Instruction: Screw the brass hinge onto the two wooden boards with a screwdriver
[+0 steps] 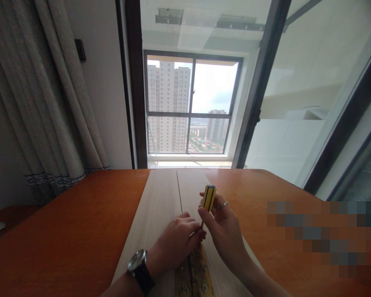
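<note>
My right hand [224, 229] grips a screwdriver with a yellow and black handle [209, 197], held upright with its shaft pointing down. My left hand [177, 241], a watch [138, 264] on its wrist, is closed and pinches near the screwdriver's tip, right over a brass hinge [194, 275]. The hinge lies on two pale wooden boards [160, 210] side by side, across their seam. Screws show in the hinge's plates. A ring sits on a finger of my right hand.
The boards rest on an orange wooden table [80, 231]. A curtain [49, 103] hangs at the left, a tall window [190, 103] lies straight ahead, and a glass door frame [259, 90] slants at the right. A blurred patch covers the table's right side.
</note>
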{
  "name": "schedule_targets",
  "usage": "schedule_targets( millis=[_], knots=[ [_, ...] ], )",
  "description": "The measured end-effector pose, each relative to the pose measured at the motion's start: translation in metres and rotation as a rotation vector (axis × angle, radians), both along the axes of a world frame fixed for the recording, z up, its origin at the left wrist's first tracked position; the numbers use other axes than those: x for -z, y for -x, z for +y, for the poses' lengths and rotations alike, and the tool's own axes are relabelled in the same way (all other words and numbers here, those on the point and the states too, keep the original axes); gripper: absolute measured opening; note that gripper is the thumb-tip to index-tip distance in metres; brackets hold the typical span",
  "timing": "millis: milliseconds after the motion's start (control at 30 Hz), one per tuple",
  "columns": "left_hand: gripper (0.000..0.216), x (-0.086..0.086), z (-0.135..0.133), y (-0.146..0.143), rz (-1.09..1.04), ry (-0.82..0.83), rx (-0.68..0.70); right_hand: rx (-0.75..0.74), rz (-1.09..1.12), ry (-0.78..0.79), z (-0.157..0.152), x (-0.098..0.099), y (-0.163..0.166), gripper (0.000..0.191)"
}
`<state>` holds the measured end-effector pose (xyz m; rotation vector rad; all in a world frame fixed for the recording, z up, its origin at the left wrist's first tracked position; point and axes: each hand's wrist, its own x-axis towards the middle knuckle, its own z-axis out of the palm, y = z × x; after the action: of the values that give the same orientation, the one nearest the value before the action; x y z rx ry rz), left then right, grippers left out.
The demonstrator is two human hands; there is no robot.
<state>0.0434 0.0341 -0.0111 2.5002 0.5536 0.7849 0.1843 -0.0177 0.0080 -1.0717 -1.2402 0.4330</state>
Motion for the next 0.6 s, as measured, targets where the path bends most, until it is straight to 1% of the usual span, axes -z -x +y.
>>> schedule_targets(
  millis=[133,267,433,600],
  knots=[
    [0.026,-0.0004,0.0001,-0.0005,0.0,0.02,-0.01,0.033,-0.02,0.018,0.0005,0.0011,-0.0021,0.029],
    [0.027,-0.0011,-0.001,-0.0005,0.004,0.023,-0.045,-0.021,0.1,0.04,0.0,0.0013,-0.0001,0.043],
    [0.027,-0.0009,-0.0015,-0.0002,0.003,-0.005,-0.057,-0.112,0.126,0.006,-0.003,-0.0049,0.0038,0.034],
    [0.023,0.0024,0.0008,-0.0003,0.017,0.003,-0.058,-0.088,0.027,-0.022,-0.0014,-0.0015,0.0016,0.023]
  ],
)
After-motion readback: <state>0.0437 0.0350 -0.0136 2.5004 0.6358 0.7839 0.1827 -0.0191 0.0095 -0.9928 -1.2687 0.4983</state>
